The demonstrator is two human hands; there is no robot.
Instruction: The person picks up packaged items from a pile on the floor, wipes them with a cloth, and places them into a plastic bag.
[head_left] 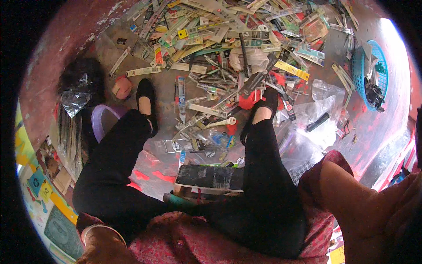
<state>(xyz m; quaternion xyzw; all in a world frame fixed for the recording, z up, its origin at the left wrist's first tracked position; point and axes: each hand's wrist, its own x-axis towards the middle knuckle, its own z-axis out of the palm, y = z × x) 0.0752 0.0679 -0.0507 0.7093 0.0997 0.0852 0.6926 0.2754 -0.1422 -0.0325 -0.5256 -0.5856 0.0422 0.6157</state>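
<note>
The heap of packaged pens and tools (246, 48) sprawls on the floor (387, 101) at my twelve o'clock, past both feet. My right hand (395, 220) at four o'clock is nearer than my bangled left hand (103, 246) at seven. Both are cropped, touching nothing visible; I cannot tell whether they're spread.

A heap of packaged tools (228, 48) lies on the floor ahead of both feet. A basket (381, 66) sits to its right, a bucket (102, 119) to the left beside the left leg (114, 163).
</note>
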